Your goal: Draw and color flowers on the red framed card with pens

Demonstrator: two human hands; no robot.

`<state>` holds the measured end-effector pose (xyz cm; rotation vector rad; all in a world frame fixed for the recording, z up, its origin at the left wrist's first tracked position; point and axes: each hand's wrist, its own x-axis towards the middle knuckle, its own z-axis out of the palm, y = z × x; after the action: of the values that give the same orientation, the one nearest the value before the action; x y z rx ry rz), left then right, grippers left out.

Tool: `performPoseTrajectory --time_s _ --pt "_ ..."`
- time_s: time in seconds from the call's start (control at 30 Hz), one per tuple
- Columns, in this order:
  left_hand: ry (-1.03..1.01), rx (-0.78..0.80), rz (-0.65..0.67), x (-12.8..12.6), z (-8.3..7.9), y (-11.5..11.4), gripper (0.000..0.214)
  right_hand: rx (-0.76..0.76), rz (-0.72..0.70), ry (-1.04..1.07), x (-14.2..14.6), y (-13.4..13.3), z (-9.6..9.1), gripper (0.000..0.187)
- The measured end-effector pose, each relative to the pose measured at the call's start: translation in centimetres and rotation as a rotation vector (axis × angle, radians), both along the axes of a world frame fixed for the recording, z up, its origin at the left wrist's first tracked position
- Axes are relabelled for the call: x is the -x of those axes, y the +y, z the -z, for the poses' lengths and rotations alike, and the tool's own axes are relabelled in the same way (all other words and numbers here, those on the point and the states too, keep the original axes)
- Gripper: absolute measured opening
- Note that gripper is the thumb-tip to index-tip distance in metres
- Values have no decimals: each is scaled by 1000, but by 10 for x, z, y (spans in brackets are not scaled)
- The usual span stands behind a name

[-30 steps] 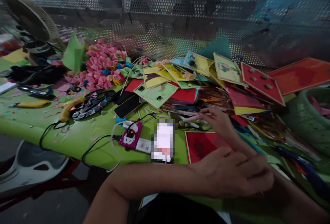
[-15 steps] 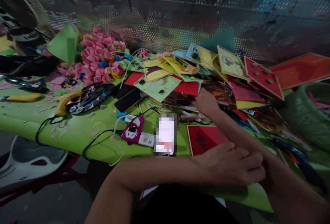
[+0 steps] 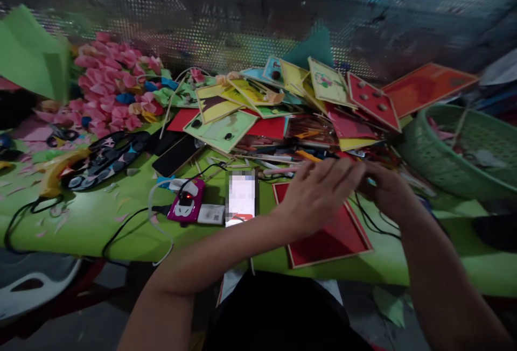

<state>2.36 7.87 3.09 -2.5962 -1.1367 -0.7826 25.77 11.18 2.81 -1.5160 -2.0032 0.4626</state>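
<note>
Both left hand and right hand hover close together, the left over the red board on the bench; whether either grip pinches anything cannot be told. A sweeping left forearm could knock the phone.

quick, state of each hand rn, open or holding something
Left hand: above the red card, palm hidden; cannot be told.
Right hand: beside the left, fingers bent; any hold cannot be told.

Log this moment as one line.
left hand: over red rectangular pale-edged panel | right hand: close beside left hand | grips: contents unclear | green round plastic basket: behind, right of panel
</note>
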Motion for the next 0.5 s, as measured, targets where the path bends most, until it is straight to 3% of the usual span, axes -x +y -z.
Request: performPoseTrajectory --time_s 0.1,0.2,0.27,0.37,0.5 --pt "52 210 20 -4 -1 12 50 155 57 346 -10 -37 2 33" --pt "121 263 139 -12 2 14 38 153 157 768 -5 -59 7 31" --pt "148 270 185 -16 3 11 36 210 152 959 3 -68 10 34" --pt "181 282 208 -20 3 4 34 252 162 1044 14 -75 17 35" --pt "215 291 226 -21 -2 -1 36 121 298 1130 24 -79 22 30"
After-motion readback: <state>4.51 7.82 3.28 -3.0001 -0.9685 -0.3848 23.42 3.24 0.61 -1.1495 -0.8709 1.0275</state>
